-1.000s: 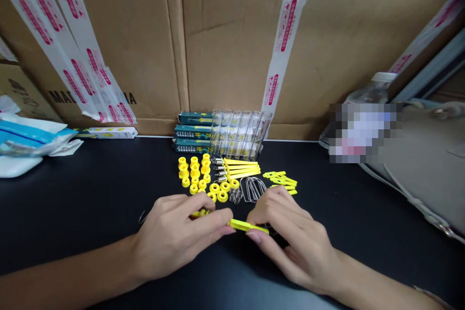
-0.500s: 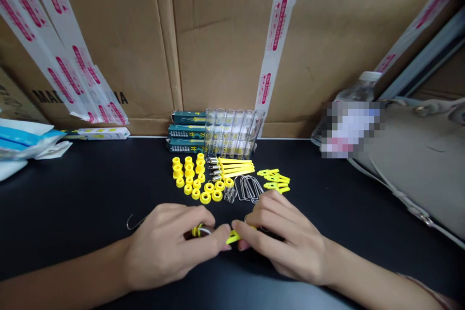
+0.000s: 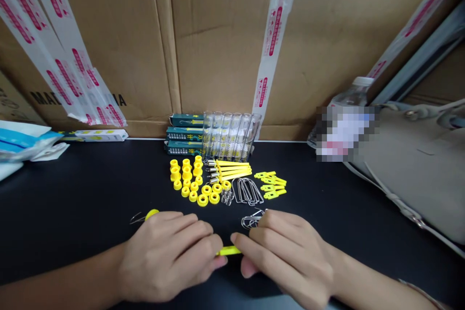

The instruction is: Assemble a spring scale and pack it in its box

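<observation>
We pinch a bright yellow piece [image 3: 229, 251] between our left hand [image 3: 169, 256] and right hand [image 3: 290, 256] over the worktop [image 3: 90, 179]; loose yellow rings [image 3: 202, 204], springs [image 3: 227, 197] and bent wires [image 3: 249, 191] lie apart, just past it. On the big brown box [image 3: 218, 58] we read "MAD" and "IA", with tape [image 3: 90, 101] between them.

Soft, rather dim light falls over the cardboard [image 3: 225, 34], leaving the upper right corner darkest, while the black table [image 3: 90, 184] carries a pale bluish sheen at the bottom centre. The wide view leans and stretches towards its edges, fine print looks soft, and blocky pixels hide the bottle [image 3: 350, 97]'s label
</observation>
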